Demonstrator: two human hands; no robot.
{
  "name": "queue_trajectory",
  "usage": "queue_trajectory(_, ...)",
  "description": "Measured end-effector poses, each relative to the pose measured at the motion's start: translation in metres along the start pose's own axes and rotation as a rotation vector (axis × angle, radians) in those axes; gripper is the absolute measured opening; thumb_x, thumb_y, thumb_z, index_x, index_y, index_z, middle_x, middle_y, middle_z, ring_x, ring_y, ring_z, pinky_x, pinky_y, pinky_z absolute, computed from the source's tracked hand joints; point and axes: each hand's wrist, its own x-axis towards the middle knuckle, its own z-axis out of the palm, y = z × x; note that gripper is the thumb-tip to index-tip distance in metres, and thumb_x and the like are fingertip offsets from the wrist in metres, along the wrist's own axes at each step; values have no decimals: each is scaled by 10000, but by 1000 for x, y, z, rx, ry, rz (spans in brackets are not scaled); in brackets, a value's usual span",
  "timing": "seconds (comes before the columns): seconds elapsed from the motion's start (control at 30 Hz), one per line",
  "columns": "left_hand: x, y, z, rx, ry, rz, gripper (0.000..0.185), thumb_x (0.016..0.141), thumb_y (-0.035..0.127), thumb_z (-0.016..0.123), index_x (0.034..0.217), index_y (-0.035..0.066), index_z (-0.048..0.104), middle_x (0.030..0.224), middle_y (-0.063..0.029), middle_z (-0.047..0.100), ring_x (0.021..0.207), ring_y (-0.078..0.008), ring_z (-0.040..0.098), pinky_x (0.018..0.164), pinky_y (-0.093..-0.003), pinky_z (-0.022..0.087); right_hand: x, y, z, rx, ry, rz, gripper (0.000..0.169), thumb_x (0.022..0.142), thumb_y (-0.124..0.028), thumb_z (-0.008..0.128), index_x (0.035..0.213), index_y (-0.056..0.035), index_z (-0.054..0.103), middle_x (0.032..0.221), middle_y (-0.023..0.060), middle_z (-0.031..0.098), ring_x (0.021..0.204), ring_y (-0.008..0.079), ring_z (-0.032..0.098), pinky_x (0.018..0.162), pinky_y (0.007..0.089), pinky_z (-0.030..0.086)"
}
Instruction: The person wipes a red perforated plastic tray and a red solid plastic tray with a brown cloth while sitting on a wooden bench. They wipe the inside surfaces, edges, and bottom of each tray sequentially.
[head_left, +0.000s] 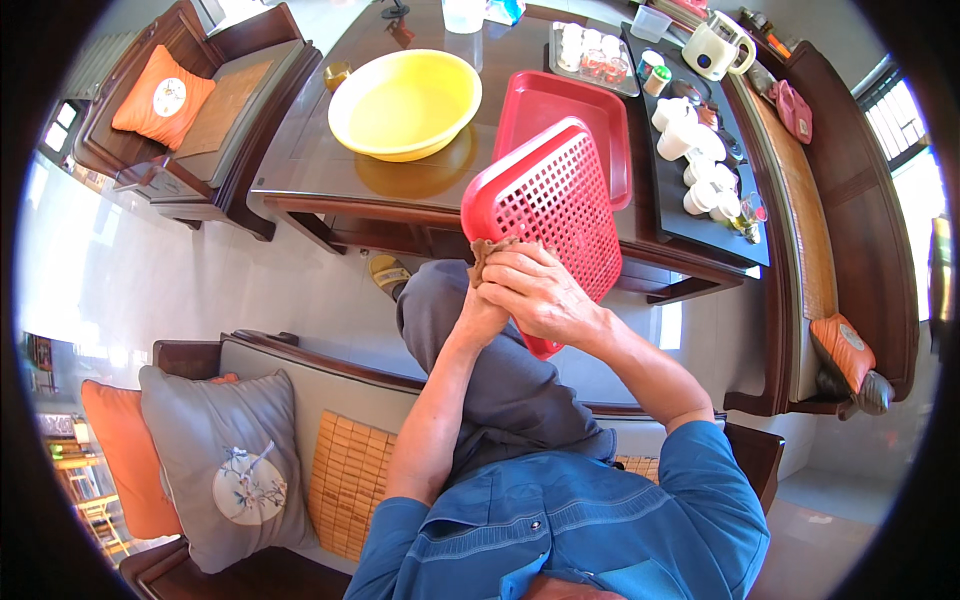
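Observation:
A red perforated plastic basket (559, 210) is tilted up in front of me, its grid side showing. My right hand (536, 289) is closed at its near edge, fingers curled over a crumpled brown cloth (487, 257). Against it, partly covered by those fingers, lies my left hand (482, 316); its fingertips are hidden, so its exact grip is unclear. Beyond the basket a red plastic tray (619, 150) lies on the dark wooden table (300, 161). To its left stands a large yellow plastic basin (405, 105), whose inside looks bare.
At the right, a black tea tray (675, 217) bears several white cups and an electric kettle (718, 46). A metal tray (556, 60) with small cups stands at the back. A glass cup (337, 75) is beside the basin. Wooden seats with cushions (225, 465) surround the table.

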Motion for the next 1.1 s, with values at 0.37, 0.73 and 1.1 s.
queue_trajectory(0.37, 2, 20, 7, 53, -159, -174, 474, 867, 61, 769, 1295, 14, 571, 1194, -43, 656, 1109, -113, 592, 957, -303, 505, 20, 21, -30, -163, -22, -5, 315, 749, -147, 718, 1052, -95, 648, 1192, 77, 624, 1287, 240, 549, 1168, 466, 351)
queue_trajectory(0.73, -5, 30, 9, -65, -113, -138, 420, 891, 20, 755, 1291, 27, 627, 1179, -39, 707, 1102, -134, 647, 1004, -326, 498, 27, 76, -21, -3, 353, 536, 261, 928, -89, 610, 1174, -1, 608, 1162, 182, 635, 1171, 394, 575, 1021, 480, 446)
queue_trajectory(1.1, -1, 24, 5, -261, -35, -185, 661, 874, 68, 799, 1441, 50, 459, 1378, -51, 581, 1254, -171, 568, 1079, -357, 467, -16, 38, 6, -21, -19, 206, 536, 820, -79, 665, 1349, -31, 600, 1482, 190, 519, 1445, 362, 430, 1210, 460, 336)
